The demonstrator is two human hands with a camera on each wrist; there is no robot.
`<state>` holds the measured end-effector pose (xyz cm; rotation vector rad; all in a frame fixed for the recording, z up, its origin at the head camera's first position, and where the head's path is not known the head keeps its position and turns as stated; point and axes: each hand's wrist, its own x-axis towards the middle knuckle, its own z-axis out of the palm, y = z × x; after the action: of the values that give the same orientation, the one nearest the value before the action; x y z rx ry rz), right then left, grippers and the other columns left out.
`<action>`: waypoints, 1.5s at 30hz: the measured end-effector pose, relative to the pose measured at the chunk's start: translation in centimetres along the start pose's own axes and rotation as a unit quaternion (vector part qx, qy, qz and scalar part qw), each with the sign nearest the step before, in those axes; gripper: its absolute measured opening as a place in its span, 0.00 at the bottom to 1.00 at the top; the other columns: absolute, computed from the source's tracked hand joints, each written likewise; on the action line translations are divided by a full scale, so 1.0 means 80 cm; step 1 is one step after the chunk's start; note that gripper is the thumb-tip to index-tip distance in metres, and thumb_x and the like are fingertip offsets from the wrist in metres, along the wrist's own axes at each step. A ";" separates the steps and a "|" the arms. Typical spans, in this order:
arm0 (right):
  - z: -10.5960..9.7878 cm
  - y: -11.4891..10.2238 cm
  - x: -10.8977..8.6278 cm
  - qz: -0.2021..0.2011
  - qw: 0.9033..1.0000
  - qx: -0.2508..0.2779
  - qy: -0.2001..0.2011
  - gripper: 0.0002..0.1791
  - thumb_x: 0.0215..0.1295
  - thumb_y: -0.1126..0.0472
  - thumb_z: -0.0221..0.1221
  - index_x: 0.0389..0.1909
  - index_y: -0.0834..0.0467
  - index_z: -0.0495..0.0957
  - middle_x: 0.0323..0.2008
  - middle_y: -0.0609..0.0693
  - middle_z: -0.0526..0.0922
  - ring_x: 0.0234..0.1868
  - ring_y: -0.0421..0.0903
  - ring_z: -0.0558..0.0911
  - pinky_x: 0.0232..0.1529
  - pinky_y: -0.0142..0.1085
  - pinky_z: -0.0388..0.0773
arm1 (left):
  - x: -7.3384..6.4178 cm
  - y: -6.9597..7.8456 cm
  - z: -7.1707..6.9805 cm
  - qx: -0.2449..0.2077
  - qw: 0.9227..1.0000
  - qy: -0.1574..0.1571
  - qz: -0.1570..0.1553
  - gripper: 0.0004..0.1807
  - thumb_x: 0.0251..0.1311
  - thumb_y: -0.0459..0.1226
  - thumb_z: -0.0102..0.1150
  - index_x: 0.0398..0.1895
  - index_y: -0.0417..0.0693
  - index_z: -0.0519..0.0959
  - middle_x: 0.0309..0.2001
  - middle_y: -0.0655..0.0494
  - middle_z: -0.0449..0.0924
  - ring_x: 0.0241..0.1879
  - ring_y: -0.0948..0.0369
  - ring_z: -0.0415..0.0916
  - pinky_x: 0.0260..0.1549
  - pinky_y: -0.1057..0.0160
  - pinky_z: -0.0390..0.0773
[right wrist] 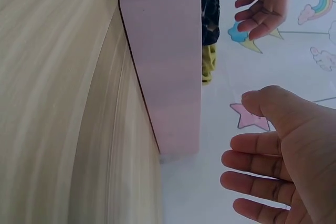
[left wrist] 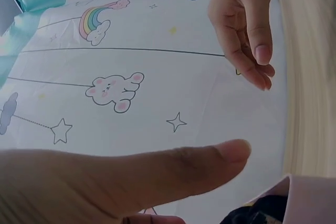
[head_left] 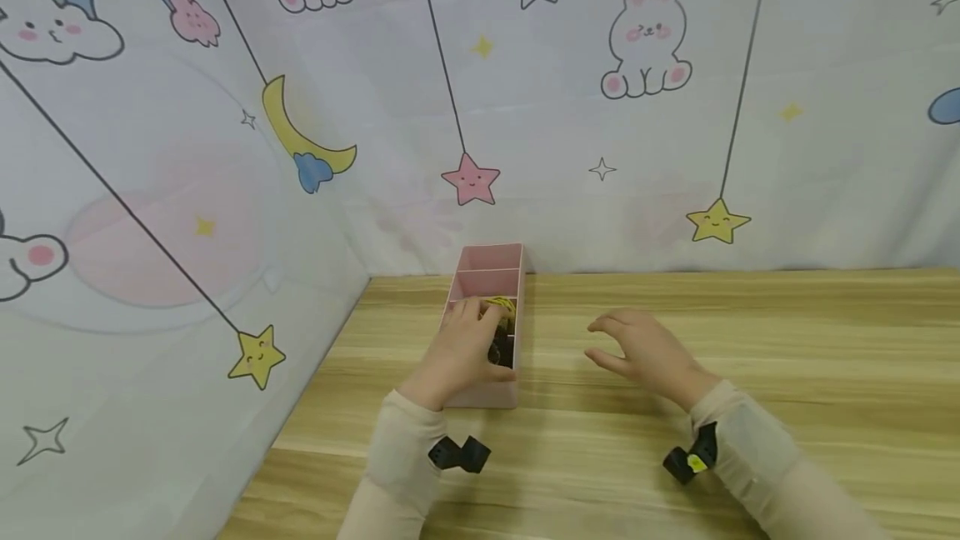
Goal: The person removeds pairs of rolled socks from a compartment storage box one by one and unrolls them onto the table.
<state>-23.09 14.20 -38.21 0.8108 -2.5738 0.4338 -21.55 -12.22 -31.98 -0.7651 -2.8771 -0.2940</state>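
Observation:
A long pink box (head_left: pixel 487 395) with dividers stands on the table. Over its near compartments hovers my left hand (head_left: pixel 463 350), fingers spread and slightly bent, thumb stretched out. It partly hides a dark patterned fabric-like item (right wrist: pixel 210 15) and a yellow gathered item (right wrist: pixel 208 62), both rising above the box wall in the right wrist view. No item shows in the left hand's fingers. To the right of the box, my right hand (head_left: pixel 647 354) is held in the air, fingers loosely extended toward the box and holding nothing. The box's two far compartments look bare inside.
The wood-grain table (head_left: pixel 750 323) stretches to the right of the box. Behind and to the left hangs a white printed curtain (head_left: pixel 555 215) with stars, rabbits and a moon. Black wrist cameras (head_left: pixel 459 454) sit on both sleeves.

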 end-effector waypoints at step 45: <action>0.045 -0.105 0.112 0.009 0.985 0.097 -0.141 0.35 0.59 0.42 0.63 0.61 0.60 0.73 0.57 0.57 0.78 0.58 0.55 0.76 0.60 0.47 0.74 | -0.010 -0.082 -0.002 -0.025 0.986 -0.122 -0.111 0.39 0.37 0.45 0.78 0.55 0.41 0.74 0.59 0.43 0.71 0.62 0.43 0.64 0.64 0.42 0.61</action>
<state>-25.80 1.93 -35.75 0.9771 -2.8326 0.6239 -24.13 -18.24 -32.97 -0.5193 -3.2044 -0.3194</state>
